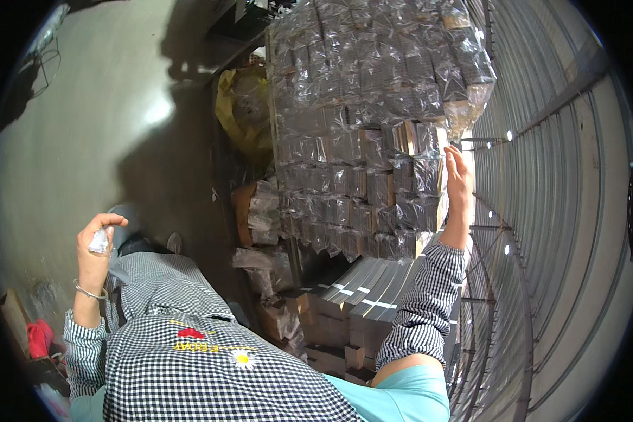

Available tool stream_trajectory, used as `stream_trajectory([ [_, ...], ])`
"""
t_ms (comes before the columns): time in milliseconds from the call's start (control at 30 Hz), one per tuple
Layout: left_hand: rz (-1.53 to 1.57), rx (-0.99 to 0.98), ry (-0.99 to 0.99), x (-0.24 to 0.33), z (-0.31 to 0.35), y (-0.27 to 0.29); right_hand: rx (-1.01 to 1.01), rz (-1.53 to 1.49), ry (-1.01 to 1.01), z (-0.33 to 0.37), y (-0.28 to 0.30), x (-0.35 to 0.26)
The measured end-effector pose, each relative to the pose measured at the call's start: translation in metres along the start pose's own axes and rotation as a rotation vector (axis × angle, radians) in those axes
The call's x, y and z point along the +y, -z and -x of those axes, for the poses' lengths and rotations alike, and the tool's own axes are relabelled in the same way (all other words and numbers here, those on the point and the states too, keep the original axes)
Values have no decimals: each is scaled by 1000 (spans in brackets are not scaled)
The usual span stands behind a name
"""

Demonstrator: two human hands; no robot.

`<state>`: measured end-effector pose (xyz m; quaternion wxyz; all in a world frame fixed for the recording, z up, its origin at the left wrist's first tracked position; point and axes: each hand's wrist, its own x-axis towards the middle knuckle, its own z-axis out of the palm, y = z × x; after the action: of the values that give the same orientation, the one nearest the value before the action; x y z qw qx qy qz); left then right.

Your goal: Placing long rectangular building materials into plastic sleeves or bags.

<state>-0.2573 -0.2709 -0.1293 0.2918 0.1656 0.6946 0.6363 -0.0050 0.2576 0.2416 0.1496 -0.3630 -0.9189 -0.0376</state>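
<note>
My left hand (103, 239) is held out at the left, by my hip, with its fingers curled round a small, crumpled whitish wad (100, 241). Whether that is plastic or paper I cannot make out. On the right my raised right hand (459, 179) has its fingers stretched out at the edge of a tall stack of plastic-wrapped bundles (380, 186). Nothing shows in its grasp; contact with the stack is hard to tell. The bundles are dark grey, in clear shiny film, with some brown edges showing.
Below the stack lie dark flat strips with white bands (362, 292). A yellow plastic bag (235, 119) bulges beside it, above more wrapped packs (264, 211). Grey floor (70, 133) stretches left; a ribbed metal wall (548, 176) stands right. Something pink-red (40, 340) lies lower left.
</note>
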Motion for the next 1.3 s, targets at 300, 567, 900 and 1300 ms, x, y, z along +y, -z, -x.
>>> stream_trajectory([
  [300,96,101,77,-27,26,21,129,352,-44,-3,-24,-38],
  [567,101,198,145,-59,34,57,-39,468,274,34,-102,-77],
  [900,90,291,155,-72,28,85,-40,514,111,67,-171,-81],
  [1300,126,260,155,-79,12,96,-131,355,-51,73,-240,-104],
])
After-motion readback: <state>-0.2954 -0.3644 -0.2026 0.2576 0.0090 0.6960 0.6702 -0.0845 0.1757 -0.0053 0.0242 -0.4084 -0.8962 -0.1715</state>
